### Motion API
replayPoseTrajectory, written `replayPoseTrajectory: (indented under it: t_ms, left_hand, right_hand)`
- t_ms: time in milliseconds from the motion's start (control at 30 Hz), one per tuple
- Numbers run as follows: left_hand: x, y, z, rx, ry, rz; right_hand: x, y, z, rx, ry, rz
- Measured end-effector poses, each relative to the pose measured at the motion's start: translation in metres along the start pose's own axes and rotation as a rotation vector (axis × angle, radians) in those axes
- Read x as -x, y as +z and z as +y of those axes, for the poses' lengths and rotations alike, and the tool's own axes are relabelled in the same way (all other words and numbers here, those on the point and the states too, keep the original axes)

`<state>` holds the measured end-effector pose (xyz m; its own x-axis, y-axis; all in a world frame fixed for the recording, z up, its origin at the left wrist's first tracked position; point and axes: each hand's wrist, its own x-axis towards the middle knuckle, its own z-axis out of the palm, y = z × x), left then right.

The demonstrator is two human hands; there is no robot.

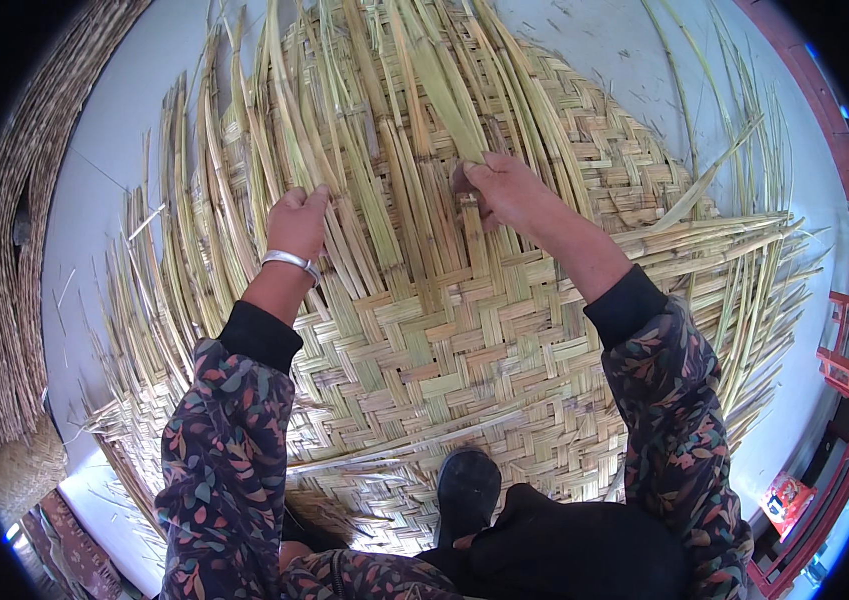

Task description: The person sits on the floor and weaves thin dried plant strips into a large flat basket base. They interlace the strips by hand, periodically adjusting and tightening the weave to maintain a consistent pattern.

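Observation:
A large mat of split reed strips in a twill weave (462, 360) spreads on the floor before me, its loose strip ends fanning out beyond the woven part. My left hand (297, 223), with a silver bangle at the wrist, pinches several reed strips (293, 146) between thumb and fingers. Farther right, my right hand (503, 187) grips a wide, pale green reed strip (436, 90) near its lower end. Just under the right hand a short strip end (475, 225) sticks up from the weave. The right fingertips are partly hidden behind the strips.
A bundle of reed strips (717, 240) lies sideways across the mat at right. My shoe (468, 487) rests on the mat. A brown stack of stalks (12, 262) stands at left. Red wooden furniture (844, 337) and a red packet (786, 499) line the right side.

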<state>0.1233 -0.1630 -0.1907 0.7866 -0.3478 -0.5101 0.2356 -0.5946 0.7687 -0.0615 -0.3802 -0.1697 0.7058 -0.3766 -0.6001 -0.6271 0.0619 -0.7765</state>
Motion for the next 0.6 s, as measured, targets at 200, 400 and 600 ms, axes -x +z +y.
replayPoseTrajectory:
  t_ms: [200,400,600]
  left_hand:
    - [-0.006,0.0,0.005,0.086,-0.156,-0.109]
    - [0.008,-0.008,0.01,0.176,0.13,-0.136]
    - [0.023,-0.005,0.008,0.102,0.493,-0.067]
  right_hand:
    - [0.0,0.006,0.0,-0.154,0.033,-0.08]
    - [0.013,-0.001,-0.002,-0.247,0.038,-0.151]
    - [0.028,0.002,-0.003,-0.273,-0.069,-0.066]
